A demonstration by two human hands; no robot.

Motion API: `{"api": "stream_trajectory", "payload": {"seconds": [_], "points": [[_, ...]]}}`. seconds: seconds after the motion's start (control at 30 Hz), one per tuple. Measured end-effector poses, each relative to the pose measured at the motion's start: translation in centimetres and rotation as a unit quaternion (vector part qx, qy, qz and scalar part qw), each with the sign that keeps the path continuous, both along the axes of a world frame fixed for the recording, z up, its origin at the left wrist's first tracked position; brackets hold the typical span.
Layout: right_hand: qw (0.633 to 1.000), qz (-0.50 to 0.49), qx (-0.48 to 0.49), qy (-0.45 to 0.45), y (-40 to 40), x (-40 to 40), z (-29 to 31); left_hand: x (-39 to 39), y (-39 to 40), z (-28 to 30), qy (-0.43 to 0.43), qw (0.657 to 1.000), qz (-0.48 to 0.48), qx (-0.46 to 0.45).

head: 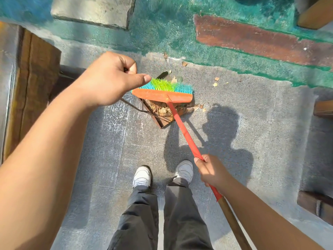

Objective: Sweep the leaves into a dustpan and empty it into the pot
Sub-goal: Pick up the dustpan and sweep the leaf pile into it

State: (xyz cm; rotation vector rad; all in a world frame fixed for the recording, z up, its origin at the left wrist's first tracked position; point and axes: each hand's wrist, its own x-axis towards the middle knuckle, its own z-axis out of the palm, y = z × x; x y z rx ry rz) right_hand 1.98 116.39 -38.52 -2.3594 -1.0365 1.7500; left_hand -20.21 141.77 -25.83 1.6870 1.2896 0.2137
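A broom with an orange head [162, 95] and green and blue bristles rests on the grey floor, over the mouth of a rusty metal dustpan [163, 121]. Dry brown leaves [162, 110] lie inside the pan. My right hand [210, 171] grips the broom's red handle low down by my feet. Above the broom head's left end, my left hand [110, 78] is a closed fist on the top of the dustpan's thin upright handle, most of which it hides. Loose leaves [215, 84] lie beyond the bristles. No pot is in view.
Wooden benches or planks stand at the left [32, 83] and along the right edge [317, 206]. Beyond the grey paving runs worn green-painted ground with a reddish strip [252, 38]. My white shoes [142, 175] stand just behind the dustpan.
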Motion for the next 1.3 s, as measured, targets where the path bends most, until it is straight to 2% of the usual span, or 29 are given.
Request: {"api": "stream_trajectory", "payload": {"seconds": [0.17, 0.4, 0.57, 0.7, 0.87, 1.07, 1.13, 1.23, 1.3], "points": [[0.998, -0.066, -0.017, 0.017, 1.3, -2.2, -0.4, -0.1, 0.0, -0.1, -0.014, 1.000, -0.002, 0.007], [0.995, 0.008, -0.059, -0.076, 1.5, -1.0, 0.0, -0.2, 0.1, 0.1, -0.006, 1.000, -0.010, 0.019], [0.992, -0.023, -0.081, -0.089, 1.2, 0.4, -0.1, 0.0, 0.0, 0.2, -0.012, 1.000, -0.004, 0.020], [0.990, -0.115, -0.081, 0.007, 0.3, 0.1, -0.2, 0.0, 0.0, 0.3, -0.013, 1.000, -0.005, 0.019], [1.000, -0.013, -0.019, 0.015, 0.1, -1.3, 0.3, 0.1, -0.2, 0.3, -0.013, 1.000, -0.006, 0.014], [0.998, -0.040, -0.013, 0.056, 0.0, -1.6, 1.3, 0.0, -0.2, 0.2, -0.010, 1.000, -0.011, 0.018], [0.989, -0.105, -0.040, 0.094, -0.2, -1.3, 1.8, 0.0, -0.2, 0.2, -0.011, 1.000, -0.013, 0.016], [0.946, -0.255, -0.109, 0.168, -0.5, -0.6, 2.6, 0.0, -0.1, 0.1, -0.022, 1.000, -0.009, 0.002], [0.918, -0.312, -0.128, 0.208, -0.8, 0.1, 3.1, 0.0, -0.1, 0.0, -0.026, 1.000, -0.005, 0.002]]}}
